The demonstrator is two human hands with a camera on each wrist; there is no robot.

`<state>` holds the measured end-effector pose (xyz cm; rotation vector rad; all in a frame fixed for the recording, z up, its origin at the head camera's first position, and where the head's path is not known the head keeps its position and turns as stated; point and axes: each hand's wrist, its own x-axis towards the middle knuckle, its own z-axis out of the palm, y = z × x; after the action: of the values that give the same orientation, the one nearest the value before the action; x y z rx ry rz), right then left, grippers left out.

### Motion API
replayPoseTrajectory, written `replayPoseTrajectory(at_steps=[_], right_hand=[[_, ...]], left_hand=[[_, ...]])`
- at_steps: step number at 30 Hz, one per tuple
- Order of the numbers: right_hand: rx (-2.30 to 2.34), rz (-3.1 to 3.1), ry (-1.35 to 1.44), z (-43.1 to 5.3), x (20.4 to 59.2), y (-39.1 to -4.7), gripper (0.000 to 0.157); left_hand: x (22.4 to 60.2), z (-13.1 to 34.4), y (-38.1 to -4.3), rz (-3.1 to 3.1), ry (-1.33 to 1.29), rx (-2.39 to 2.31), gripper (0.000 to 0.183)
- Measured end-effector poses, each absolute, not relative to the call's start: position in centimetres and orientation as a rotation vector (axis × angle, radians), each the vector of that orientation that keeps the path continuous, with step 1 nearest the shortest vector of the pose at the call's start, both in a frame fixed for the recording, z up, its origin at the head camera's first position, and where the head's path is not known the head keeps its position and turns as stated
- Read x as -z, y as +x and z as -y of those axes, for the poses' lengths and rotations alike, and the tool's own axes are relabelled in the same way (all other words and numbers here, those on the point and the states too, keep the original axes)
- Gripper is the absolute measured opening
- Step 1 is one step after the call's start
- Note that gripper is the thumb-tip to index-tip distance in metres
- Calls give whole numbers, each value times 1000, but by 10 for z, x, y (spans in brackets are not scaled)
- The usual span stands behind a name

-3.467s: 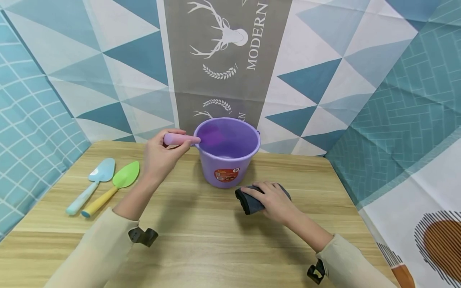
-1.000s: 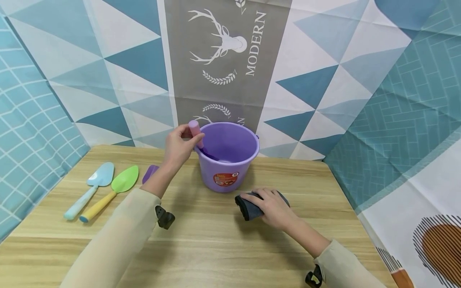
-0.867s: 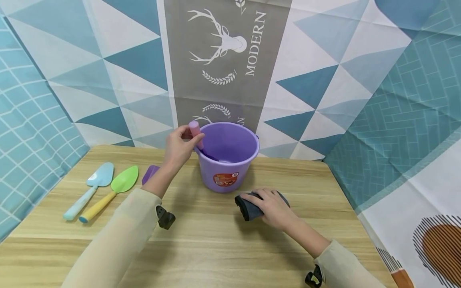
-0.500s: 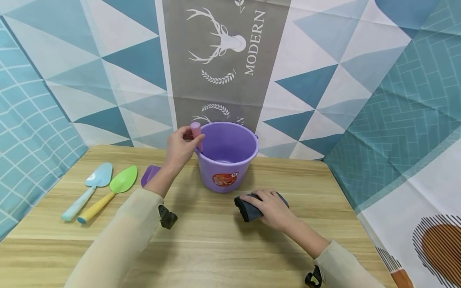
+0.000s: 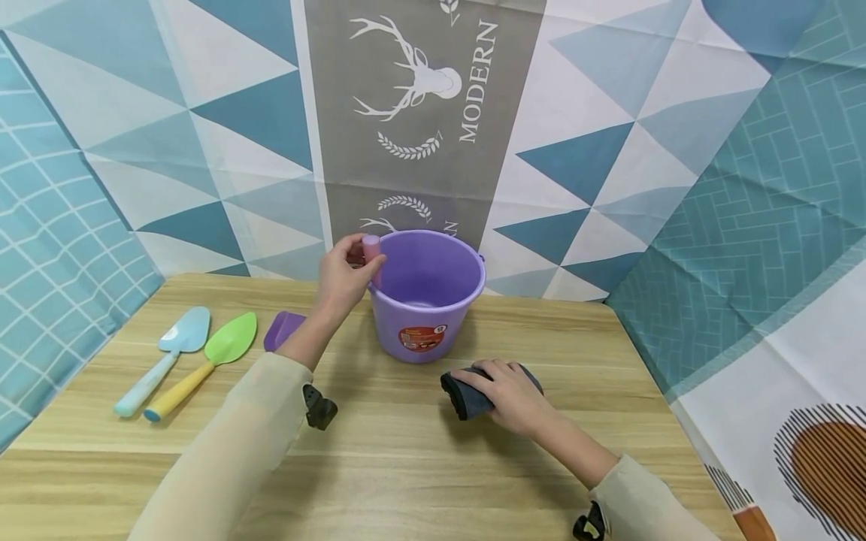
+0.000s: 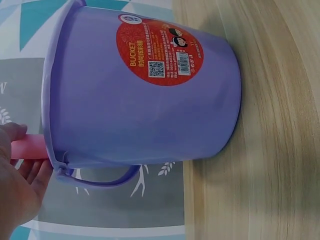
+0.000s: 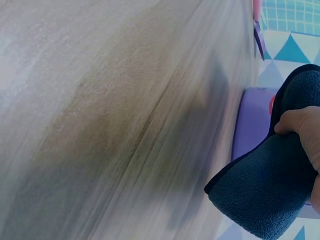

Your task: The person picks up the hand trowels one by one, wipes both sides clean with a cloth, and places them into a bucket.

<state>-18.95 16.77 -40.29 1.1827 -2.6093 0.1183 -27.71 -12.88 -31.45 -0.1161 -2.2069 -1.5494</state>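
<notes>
At the left rim of a purple bucket (image 5: 421, 319), my left hand (image 5: 341, 274) pinches a pink handle (image 5: 372, 246) between thumb and fingers. The handle stands nearly upright, and the tool's lower end is hidden inside the bucket. In the left wrist view, the same pink handle (image 6: 29, 147) sits just beyond the bucket's rim (image 6: 47, 95). My right hand (image 5: 510, 391) grips a folded dark blue-grey cloth (image 5: 467, 398) with a black edge, in front of the bucket to the right. From the right wrist, thumb and cloth (image 7: 265, 180) show, the cloth bent in the grasp.
A light blue trowel (image 5: 184, 330) and a green trowel with a yellow handle (image 5: 231, 338) lie on the left of the wooden table (image 5: 406, 466). A purple scoop blade (image 5: 280, 329) lies partly behind my left forearm. Patterned fabric (image 5: 406, 113) hangs behind.
The pink handle has swung from nearly level to upright, its lower end dropping into the bucket. My left hand has moved right, uncovering the purple scoop. My right hand stays on the cloth.
</notes>
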Motion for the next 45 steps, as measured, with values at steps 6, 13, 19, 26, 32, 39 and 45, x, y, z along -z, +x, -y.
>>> replayPoseTrajectory(at_steps=[6,13,19,26,32,39,45], right_hand=[[-117,2607,1179,-167,403,-189,74],[-106,2620,1183,-167,404,-188,74],[-105,2631,1179,-168,406,-189,72],[-97,2629,1186,-168,406,-190,73],[-78,2620,1181,-169,406,-191,74],[-67,2620,1173,-170,406,-192,74],[-67,2616,1177,-170,405,-192,74]], left_hand=[[316,129,-277,2204,-103,1550,36],[315,127,-277,2220,-113,1573,43],[315,127,-277,2230,-126,1572,40],[316,128,-278,2271,-116,1520,40],[318,128,-280,2288,-113,1505,42],[317,127,-280,2306,-118,1480,40],[317,127,-280,2330,-126,1431,40]])
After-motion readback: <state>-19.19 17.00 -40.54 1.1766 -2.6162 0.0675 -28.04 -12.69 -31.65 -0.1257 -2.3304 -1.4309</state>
